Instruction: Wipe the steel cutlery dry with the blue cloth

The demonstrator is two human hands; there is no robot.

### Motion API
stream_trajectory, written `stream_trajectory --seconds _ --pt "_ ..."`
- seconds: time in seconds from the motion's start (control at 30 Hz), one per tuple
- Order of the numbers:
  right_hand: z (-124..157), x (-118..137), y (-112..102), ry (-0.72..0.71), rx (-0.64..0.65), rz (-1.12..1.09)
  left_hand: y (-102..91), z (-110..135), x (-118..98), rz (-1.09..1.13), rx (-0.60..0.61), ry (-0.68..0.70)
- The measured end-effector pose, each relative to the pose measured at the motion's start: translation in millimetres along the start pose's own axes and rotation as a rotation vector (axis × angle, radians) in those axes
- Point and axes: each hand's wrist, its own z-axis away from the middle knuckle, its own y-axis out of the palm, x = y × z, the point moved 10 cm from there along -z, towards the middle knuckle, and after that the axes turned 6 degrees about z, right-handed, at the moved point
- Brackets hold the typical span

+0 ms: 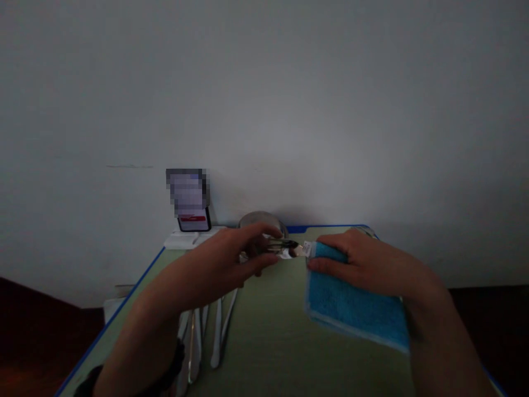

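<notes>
My left hand (243,255) is closed in a pinch on a small piece of metal cutlery (285,246), held level above the table. My right hand (363,262) grips a blue cloth (355,309), its fingers wrapped over the cloth's top edge right at the tip of the cutlery. The cloth hangs down toward the table, a white label at its corner. Which kind of cutlery it is I cannot make out in the dim light.
Several pieces of metal cutlery (215,331) lie on the pale green table (273,342) with a blue rim, under my left forearm. A metal bowl (262,221) stands at the far edge. A phone (193,219) leans against the white wall on a white stand.
</notes>
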Motion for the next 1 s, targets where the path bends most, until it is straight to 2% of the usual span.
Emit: stream_trajectory --seconds 0.1,0.27,0.43,0.6,0.8,1.0 --pt "-0.2 -1.5 0.0 -0.006 -0.013 0.005 -4.8 -0.3 -0.1 -0.015 -0.034 -0.003" --pt "-1.2 2.1 1.3 -0.014 -0.004 0.07 5.2 -3.9 -1.7 0.025 0.047 -0.021" --pt "-1.0 4.0 -2.4 0.005 -0.04 0.084 2.9 -5.1 -3.9 -0.014 0.01 -0.016" --pt "-1.4 3.8 -0.1 -0.007 -0.014 0.056 6.6 -3.3 -5.2 0.037 0.047 -0.008" --pt "0.2 -2.7 -1.2 0.013 -0.02 0.002 -5.3 -1.3 -6.8 -0.074 -0.091 0.014" --pt "0.6 -5.7 -1.4 0.034 -0.023 0.004 -7.3 -1.3 -4.5 -0.076 -0.108 0.023"
